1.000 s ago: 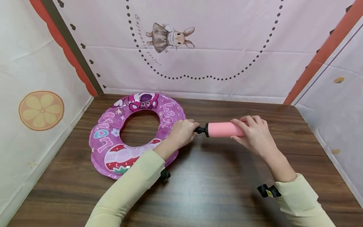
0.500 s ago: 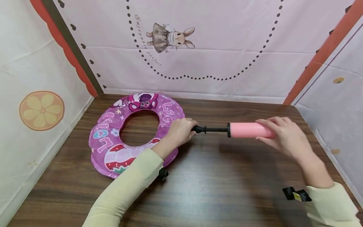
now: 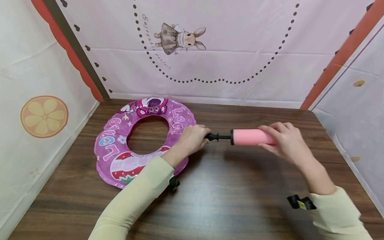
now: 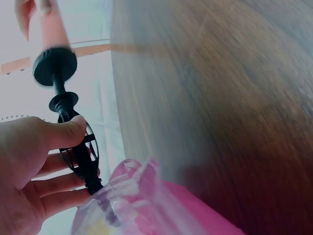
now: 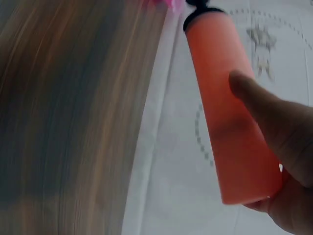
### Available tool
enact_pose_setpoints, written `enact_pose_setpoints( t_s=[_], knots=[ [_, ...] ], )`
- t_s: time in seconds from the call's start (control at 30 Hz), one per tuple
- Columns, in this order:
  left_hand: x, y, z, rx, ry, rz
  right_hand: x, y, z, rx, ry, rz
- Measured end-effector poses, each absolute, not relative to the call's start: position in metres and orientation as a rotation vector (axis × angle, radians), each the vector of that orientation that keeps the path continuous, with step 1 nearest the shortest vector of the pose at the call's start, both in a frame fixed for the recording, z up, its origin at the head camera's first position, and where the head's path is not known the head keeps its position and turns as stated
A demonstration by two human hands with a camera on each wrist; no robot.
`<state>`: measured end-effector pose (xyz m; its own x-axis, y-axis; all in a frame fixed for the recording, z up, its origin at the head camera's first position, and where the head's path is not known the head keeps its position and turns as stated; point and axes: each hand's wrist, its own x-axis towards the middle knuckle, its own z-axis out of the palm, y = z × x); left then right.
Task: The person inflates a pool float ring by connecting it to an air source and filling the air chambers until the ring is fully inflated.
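A hand air pump with a pink barrel [image 3: 250, 137] lies level above the table, its black rod [image 3: 224, 137] partly out. My right hand [image 3: 286, 141] grips the barrel near its far end; in the right wrist view the thumb lies along the barrel [image 5: 230, 112]. My left hand [image 3: 193, 138] holds the pump's black end piece [image 4: 80, 147] between thumb and fingers. The tip of that piece reaches the clear plastic of the purple swim ring [image 3: 112, 133]; whether it sits inside the valve I cannot tell. The ring lies puffed up on the table, partly behind my left forearm.
The dark wood table [image 3: 228, 200] stretches under both arms. A pale printed cloth [image 3: 228, 40] with a rabbit picture stands behind it, and more cloth walls rise at the left [image 3: 36, 166] and right [image 3: 360, 133].
My right hand and the pink barrel first moved right, drawing out the black rod, then came partway back left. My left hand and the ring stayed almost still.
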<state>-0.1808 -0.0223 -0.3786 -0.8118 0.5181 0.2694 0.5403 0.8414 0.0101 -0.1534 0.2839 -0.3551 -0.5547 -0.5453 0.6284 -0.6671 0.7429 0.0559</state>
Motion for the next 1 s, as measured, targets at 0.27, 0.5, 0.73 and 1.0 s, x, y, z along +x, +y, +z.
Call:
enact_pose_setpoints(
  t_s=[0.27, 0.5, 0.73, 1.0],
  knots=[
    [-0.182, -0.023, -0.382, -0.79, -2.731, -0.166, -0.161, 0.245, -0.362, 0.882, -2.329, 0.222],
    [-0.183, -0.024, -0.377, -0.757, -2.769, -0.169, -0.158, 0.263, -0.357, 0.871, -2.367, 0.214],
    [-0.184, -0.027, -0.378, -0.753, -2.779, -0.154, -0.149, 0.312, -0.35, 0.827, -2.386, 0.226],
    [-0.186, -0.029, -0.381, -0.762, -2.761, -0.139, -0.14, 0.349, -0.345, 0.757, -2.407, 0.297]
  ],
)
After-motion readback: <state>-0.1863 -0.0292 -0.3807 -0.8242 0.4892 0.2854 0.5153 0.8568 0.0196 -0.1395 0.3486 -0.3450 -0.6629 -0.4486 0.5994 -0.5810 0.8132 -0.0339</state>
